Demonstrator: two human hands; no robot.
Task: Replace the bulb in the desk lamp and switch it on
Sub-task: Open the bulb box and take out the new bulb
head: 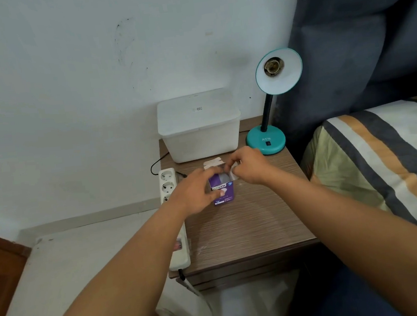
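Note:
A purple bulb box (223, 191) stands upright on the wooden bedside table (255, 225), its top flaps open. My left hand (196, 190) grips the box's left side. My right hand (248, 165) pinches a white flap at the box's upper right corner. What is inside the box is hidden. The teal desk lamp (267, 138) stands at the table's back right corner. Its shade (278, 71) faces me with a bare socket and no bulb in it. A black switch sits on the lamp's base.
A white lidded plastic bin (199, 125) stands at the back of the table against the wall. A white power strip (169, 187) runs along the table's left edge. A bed with a striped cover (387, 159) lies to the right.

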